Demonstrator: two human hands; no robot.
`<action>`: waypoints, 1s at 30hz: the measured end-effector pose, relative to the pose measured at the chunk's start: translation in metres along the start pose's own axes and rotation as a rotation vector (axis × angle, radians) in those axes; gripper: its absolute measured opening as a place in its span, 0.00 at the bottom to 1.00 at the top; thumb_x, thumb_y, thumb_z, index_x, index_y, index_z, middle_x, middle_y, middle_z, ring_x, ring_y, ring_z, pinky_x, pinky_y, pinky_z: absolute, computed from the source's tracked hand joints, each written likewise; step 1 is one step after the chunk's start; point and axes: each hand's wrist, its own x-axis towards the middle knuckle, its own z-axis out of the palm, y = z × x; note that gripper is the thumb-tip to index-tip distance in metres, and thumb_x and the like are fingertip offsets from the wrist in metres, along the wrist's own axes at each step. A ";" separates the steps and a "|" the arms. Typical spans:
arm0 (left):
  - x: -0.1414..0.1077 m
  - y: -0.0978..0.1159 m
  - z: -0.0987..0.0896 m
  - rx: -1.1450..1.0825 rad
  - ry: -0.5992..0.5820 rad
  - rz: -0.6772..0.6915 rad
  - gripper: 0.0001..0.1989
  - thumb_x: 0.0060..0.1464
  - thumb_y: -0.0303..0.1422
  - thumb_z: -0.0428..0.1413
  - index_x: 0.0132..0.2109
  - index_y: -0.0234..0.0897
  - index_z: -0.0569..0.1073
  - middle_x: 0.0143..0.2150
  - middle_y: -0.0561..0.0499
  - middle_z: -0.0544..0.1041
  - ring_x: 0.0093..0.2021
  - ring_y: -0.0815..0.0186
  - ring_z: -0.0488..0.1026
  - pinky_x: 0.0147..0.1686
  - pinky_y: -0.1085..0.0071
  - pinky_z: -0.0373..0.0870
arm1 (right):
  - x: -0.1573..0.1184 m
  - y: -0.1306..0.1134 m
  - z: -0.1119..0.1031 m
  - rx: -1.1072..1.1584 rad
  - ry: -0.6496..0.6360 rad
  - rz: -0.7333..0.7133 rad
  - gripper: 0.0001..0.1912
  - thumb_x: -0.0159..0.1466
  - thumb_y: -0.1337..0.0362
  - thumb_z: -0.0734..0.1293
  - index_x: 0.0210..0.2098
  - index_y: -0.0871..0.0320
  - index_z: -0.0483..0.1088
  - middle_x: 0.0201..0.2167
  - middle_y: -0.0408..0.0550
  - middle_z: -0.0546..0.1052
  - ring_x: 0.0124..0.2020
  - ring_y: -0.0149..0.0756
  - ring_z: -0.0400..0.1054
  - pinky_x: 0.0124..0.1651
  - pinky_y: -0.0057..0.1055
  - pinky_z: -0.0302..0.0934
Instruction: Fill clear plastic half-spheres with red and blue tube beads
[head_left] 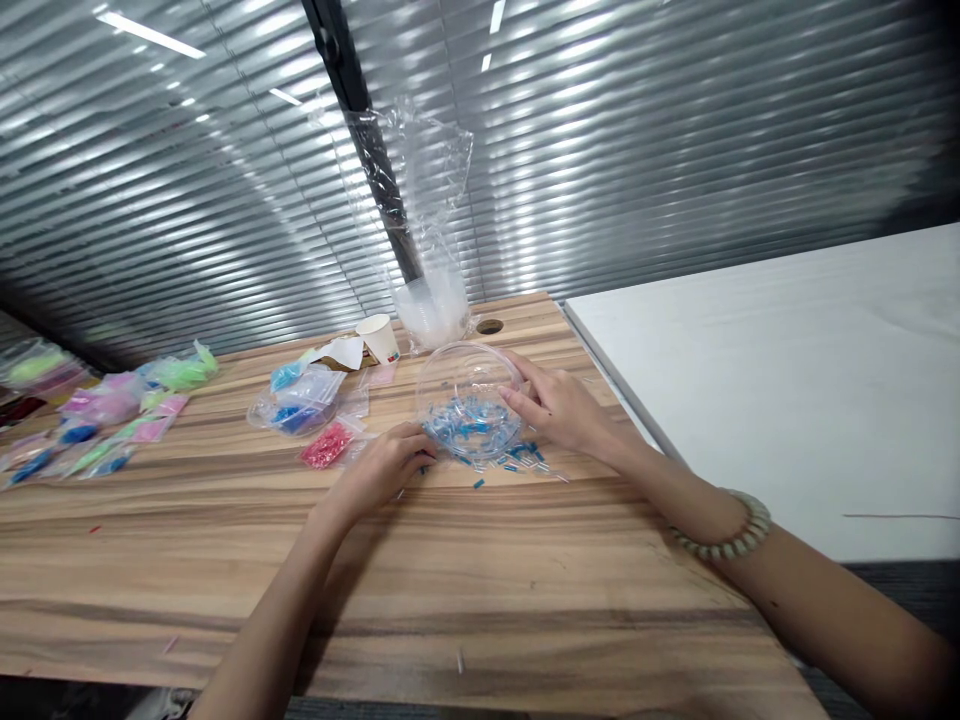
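Note:
A clear plastic bowl (466, 365) stands tilted on the wooden table, its open side facing me. Short blue and clear tube pieces (471, 428) lie in its lower part, and several more are scattered on the wood in front of it. My right hand (551, 402) grips the bowl's right rim, thumb on the near side. At the bowl's lower left, my left hand (394, 458) rests on the table with its fingers curled together. Whatever may be between those fingertips is hidden.
Left of the bowl lie a bag of red pieces (325, 445) and a clear container with blue pieces (294, 415). A paper cup (378, 338) and bagged plastic bowls (433, 310) stand behind. Colourful bags (112, 400) lie far left. A white surface (780, 380) adjoins on the right.

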 end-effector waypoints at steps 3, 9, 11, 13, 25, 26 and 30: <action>0.000 -0.003 -0.002 0.021 -0.011 -0.012 0.10 0.56 0.24 0.48 0.33 0.37 0.74 0.34 0.49 0.74 0.35 0.66 0.71 0.36 0.72 0.66 | 0.000 0.001 0.000 -0.008 0.011 0.007 0.29 0.66 0.52 0.55 0.63 0.60 0.55 0.32 0.48 0.77 0.29 0.39 0.69 0.32 0.28 0.55; -0.003 -0.011 -0.007 0.088 -0.009 -0.084 0.08 0.54 0.24 0.51 0.31 0.36 0.74 0.32 0.49 0.75 0.35 0.64 0.71 0.36 0.71 0.65 | 0.000 0.002 -0.001 -0.043 0.054 0.041 0.29 0.67 0.50 0.53 0.63 0.58 0.55 0.24 0.44 0.74 0.25 0.38 0.67 0.29 0.28 0.52; -0.005 -0.014 -0.010 0.124 0.002 -0.127 0.08 0.53 0.24 0.52 0.30 0.35 0.74 0.30 0.48 0.75 0.35 0.63 0.71 0.36 0.69 0.64 | 0.000 0.003 -0.001 -0.049 0.074 0.047 0.29 0.67 0.50 0.53 0.63 0.58 0.55 0.24 0.44 0.74 0.25 0.38 0.67 0.29 0.29 0.52; -0.007 -0.017 -0.013 0.162 0.014 -0.177 0.07 0.52 0.24 0.53 0.30 0.34 0.75 0.30 0.47 0.76 0.34 0.61 0.71 0.35 0.68 0.64 | 0.000 0.004 0.000 -0.056 0.095 0.052 0.30 0.67 0.50 0.52 0.63 0.59 0.55 0.25 0.45 0.74 0.25 0.38 0.67 0.29 0.29 0.52; -0.002 -0.008 -0.009 -0.075 0.131 -0.041 0.07 0.54 0.25 0.53 0.32 0.36 0.76 0.34 0.49 0.75 0.36 0.65 0.71 0.38 0.70 0.66 | 0.001 0.004 0.000 -0.023 0.277 0.111 0.27 0.66 0.49 0.52 0.51 0.63 0.67 0.22 0.46 0.73 0.22 0.36 0.64 0.25 0.28 0.47; -0.002 -0.007 -0.008 -0.080 0.125 -0.040 0.07 0.53 0.25 0.53 0.32 0.36 0.76 0.34 0.49 0.76 0.36 0.66 0.71 0.38 0.70 0.66 | 0.001 0.004 0.000 -0.022 0.280 0.108 0.27 0.66 0.49 0.52 0.51 0.63 0.67 0.22 0.45 0.73 0.21 0.36 0.64 0.25 0.28 0.47; -0.003 -0.010 -0.007 -0.056 0.115 -0.030 0.08 0.53 0.23 0.53 0.32 0.36 0.77 0.33 0.49 0.76 0.36 0.65 0.71 0.38 0.70 0.66 | 0.001 0.005 0.000 -0.024 0.276 0.103 0.27 0.66 0.50 0.52 0.52 0.62 0.66 0.23 0.45 0.73 0.20 0.35 0.63 0.25 0.28 0.47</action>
